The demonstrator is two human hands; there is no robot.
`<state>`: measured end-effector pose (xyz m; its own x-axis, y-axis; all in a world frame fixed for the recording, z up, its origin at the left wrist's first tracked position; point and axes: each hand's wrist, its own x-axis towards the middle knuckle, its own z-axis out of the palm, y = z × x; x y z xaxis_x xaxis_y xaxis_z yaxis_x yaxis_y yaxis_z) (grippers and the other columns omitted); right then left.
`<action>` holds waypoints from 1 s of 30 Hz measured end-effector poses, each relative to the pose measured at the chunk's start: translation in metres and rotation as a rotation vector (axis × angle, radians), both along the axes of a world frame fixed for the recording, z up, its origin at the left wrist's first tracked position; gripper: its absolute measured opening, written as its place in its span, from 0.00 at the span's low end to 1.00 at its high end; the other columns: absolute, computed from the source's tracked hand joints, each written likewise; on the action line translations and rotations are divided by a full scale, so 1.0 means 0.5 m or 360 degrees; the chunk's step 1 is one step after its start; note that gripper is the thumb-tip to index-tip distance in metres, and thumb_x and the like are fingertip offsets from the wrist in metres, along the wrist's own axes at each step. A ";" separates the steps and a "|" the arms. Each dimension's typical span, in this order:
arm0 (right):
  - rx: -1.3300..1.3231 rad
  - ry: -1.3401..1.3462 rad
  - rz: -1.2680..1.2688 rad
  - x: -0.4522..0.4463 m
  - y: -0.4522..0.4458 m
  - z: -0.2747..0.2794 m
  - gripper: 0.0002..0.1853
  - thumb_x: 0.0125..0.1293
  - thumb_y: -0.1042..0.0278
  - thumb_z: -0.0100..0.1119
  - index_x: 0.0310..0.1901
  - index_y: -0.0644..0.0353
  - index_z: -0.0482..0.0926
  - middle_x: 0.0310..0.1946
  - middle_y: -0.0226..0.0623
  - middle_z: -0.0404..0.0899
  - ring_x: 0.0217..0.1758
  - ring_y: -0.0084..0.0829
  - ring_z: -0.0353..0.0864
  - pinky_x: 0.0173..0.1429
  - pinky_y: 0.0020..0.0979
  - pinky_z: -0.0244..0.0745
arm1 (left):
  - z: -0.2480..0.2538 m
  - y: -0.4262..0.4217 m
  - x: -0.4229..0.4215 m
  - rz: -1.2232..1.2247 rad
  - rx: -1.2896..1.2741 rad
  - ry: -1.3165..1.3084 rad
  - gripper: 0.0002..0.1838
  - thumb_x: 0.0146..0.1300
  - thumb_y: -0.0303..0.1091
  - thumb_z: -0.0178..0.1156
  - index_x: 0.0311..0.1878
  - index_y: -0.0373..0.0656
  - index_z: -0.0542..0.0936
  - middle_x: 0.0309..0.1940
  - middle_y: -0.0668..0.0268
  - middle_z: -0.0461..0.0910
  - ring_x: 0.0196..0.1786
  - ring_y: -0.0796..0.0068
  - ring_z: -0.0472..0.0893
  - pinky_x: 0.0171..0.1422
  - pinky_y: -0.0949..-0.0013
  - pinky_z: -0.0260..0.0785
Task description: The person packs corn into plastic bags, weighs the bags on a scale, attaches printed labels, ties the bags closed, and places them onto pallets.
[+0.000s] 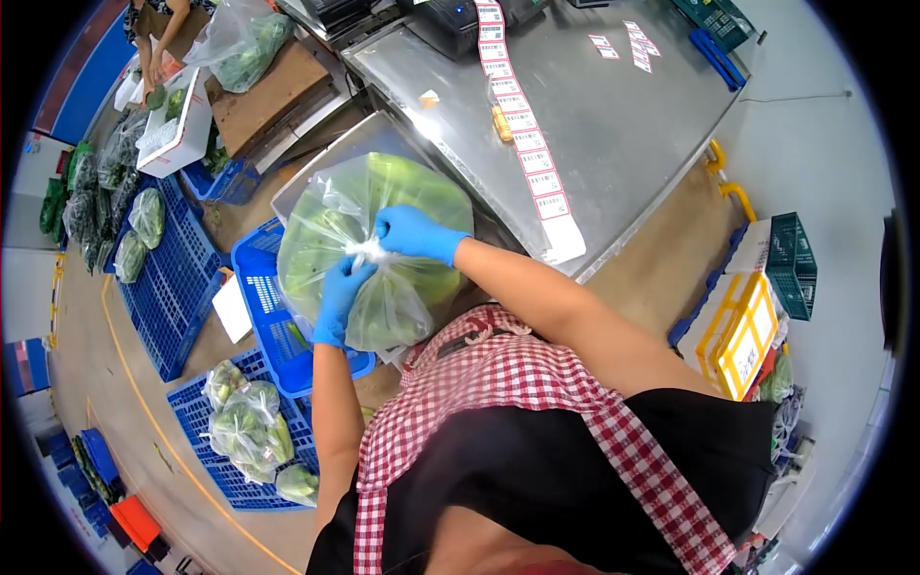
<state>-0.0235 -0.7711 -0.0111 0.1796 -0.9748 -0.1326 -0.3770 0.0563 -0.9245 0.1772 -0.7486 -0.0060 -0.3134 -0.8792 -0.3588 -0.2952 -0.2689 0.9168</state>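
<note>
Right, metal surface (623, 125) at 2 o'clock, carrying a curling label strip. Big clear bag, round and stuffed with green vegetables (407, 182), sits mid-view against the wearer's apron, grey tray (331, 151) around its 11 o'clock side; in or on it, can't tell. Probably set close for two-handed reach, knot up. Lower blue pallet (195, 422) at 7 o'clock bears smaller bagged greens. Blue basket (257, 287) at 8 o'clock: a few green bits inside. White foam box (195, 142), 11 o'clock, holds greens. Left hand (337, 302), blue-gloved, pinches the knotted neck (367, 253); right hand (420, 235), also gloved, fingers curled, pinches plastic just beside it, likely steadying the gather.
</note>
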 end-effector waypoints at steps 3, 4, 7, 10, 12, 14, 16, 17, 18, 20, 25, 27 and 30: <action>0.0564 0.0046 -0.0464 -0.043 0.002 -0.094 0.08 0.48 0.72 0.56 0.29 0.67 0.80 0.23 0.46 0.78 0.24 0.36 0.78 0.32 0.33 0.72 | -0.109 0.064 0.088 0.0837 0.0921 0.1026 0.14 0.60 0.45 0.57 0.29 0.43 0.76 0.24 0.70 0.74 0.30 0.79 0.72 0.38 0.72 0.65; 0.0869 -0.0040 -0.0655 -0.059 -0.005 -0.124 0.08 0.48 0.72 0.55 0.28 0.67 0.79 0.22 0.47 0.78 0.23 0.39 0.79 0.33 0.35 0.73 | -0.132 0.081 0.100 0.0784 0.0858 0.1176 0.15 0.61 0.46 0.56 0.27 0.45 0.74 0.22 0.70 0.72 0.28 0.78 0.70 0.37 0.71 0.64; 0.0686 -0.0117 -0.0763 -0.051 -0.025 -0.199 0.08 0.49 0.72 0.55 0.27 0.69 0.79 0.21 0.46 0.78 0.19 0.41 0.78 0.30 0.36 0.73 | -0.160 0.105 0.100 0.0800 0.0833 0.1509 0.15 0.64 0.45 0.53 0.25 0.45 0.74 0.24 0.68 0.74 0.28 0.76 0.70 0.37 0.70 0.64; 0.0537 0.0029 -0.0220 -0.105 -0.014 -0.161 0.16 0.46 0.64 0.64 0.35 0.65 0.80 0.31 0.43 0.81 0.30 0.38 0.80 0.38 0.35 0.75 | -0.117 0.126 0.073 0.1017 0.0782 0.1259 0.13 0.63 0.43 0.53 0.36 0.44 0.77 0.32 0.68 0.78 0.34 0.76 0.73 0.41 0.71 0.65; 0.0029 0.0017 -0.0110 -0.173 0.039 -0.125 0.26 0.45 0.65 0.66 0.49 0.63 0.76 0.46 0.43 0.78 0.44 0.34 0.78 0.50 0.30 0.72 | -0.078 0.132 0.073 0.1212 0.0691 0.0795 0.13 0.63 0.43 0.54 0.41 0.44 0.77 0.34 0.69 0.78 0.36 0.77 0.74 0.42 0.72 0.65; 0.0142 -0.0698 -0.0286 -0.293 0.090 -0.121 0.24 0.50 0.75 0.59 0.53 0.64 0.72 0.48 0.39 0.76 0.48 0.28 0.74 0.52 0.28 0.70 | -0.042 0.154 0.071 0.1421 0.0324 0.0353 0.15 0.61 0.41 0.54 0.46 0.42 0.78 0.35 0.68 0.78 0.36 0.78 0.75 0.40 0.77 0.65; 0.0024 0.0158 -0.1037 -0.422 0.181 -0.045 0.17 0.57 0.68 0.55 0.48 0.65 0.75 0.40 0.43 0.78 0.40 0.31 0.78 0.45 0.32 0.73 | -0.023 0.164 0.052 0.1344 0.0071 0.0231 0.15 0.61 0.40 0.53 0.46 0.41 0.78 0.33 0.68 0.78 0.34 0.79 0.75 0.38 0.78 0.66; 0.0005 0.0575 -0.1108 -0.481 0.224 -0.029 0.16 0.58 0.60 0.55 0.39 0.66 0.78 0.30 0.43 0.80 0.33 0.35 0.79 0.42 0.34 0.74 | -0.012 0.161 0.027 0.1294 -0.0055 0.0169 0.15 0.61 0.39 0.53 0.46 0.40 0.78 0.33 0.68 0.78 0.33 0.79 0.75 0.38 0.79 0.66; 0.0296 0.1398 -0.0956 -0.507 0.254 0.017 0.19 0.57 0.54 0.57 0.28 0.66 0.79 0.22 0.44 0.79 0.26 0.38 0.79 0.34 0.37 0.72 | 0.004 0.159 -0.029 0.1134 -0.0074 0.0277 0.15 0.62 0.37 0.51 0.46 0.39 0.77 0.31 0.68 0.77 0.31 0.80 0.75 0.38 0.80 0.66; 0.0307 0.1434 -0.0685 -0.562 0.329 -0.057 0.21 0.56 0.52 0.59 0.21 0.65 0.77 0.16 0.40 0.75 0.21 0.32 0.75 0.28 0.38 0.68 | 0.027 0.149 -0.143 0.0435 0.0179 0.0509 0.16 0.65 0.39 0.46 0.47 0.40 0.77 0.38 0.64 0.80 0.39 0.76 0.79 0.46 0.73 0.69; 0.0732 0.0012 -0.1022 -0.539 0.364 -0.090 0.15 0.56 0.57 0.60 0.26 0.64 0.79 0.20 0.30 0.74 0.23 0.21 0.68 0.29 0.28 0.64 | -0.040 0.137 -0.464 -0.0250 0.0784 0.0394 0.27 0.59 0.54 0.56 0.50 0.39 0.76 0.41 0.66 0.77 0.43 0.74 0.74 0.49 0.71 0.65; 0.0756 -0.0364 -0.1094 -0.535 0.368 -0.060 0.11 0.56 0.61 0.61 0.27 0.62 0.80 0.23 0.24 0.74 0.27 0.17 0.67 0.32 0.22 0.63 | -0.060 0.126 -0.536 -0.0273 0.0877 0.0259 0.30 0.57 0.55 0.57 0.53 0.39 0.75 0.42 0.63 0.76 0.43 0.73 0.73 0.47 0.71 0.65; 0.0732 -0.0481 -0.1019 -0.533 0.377 -0.011 0.11 0.57 0.61 0.61 0.28 0.62 0.80 0.22 0.25 0.73 0.27 0.18 0.67 0.32 0.24 0.64 | -0.072 0.115 -0.572 -0.0416 0.1219 0.0447 0.32 0.58 0.45 0.60 0.57 0.28 0.68 0.51 0.52 0.73 0.53 0.65 0.72 0.59 0.66 0.62</action>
<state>-0.2898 -0.5826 -0.0164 -0.2973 -0.7612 -0.5763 0.1159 0.5704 -0.8132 -0.1087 -0.6910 -0.0418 -0.6386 -0.3129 -0.7030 -0.2233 -0.7990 0.5584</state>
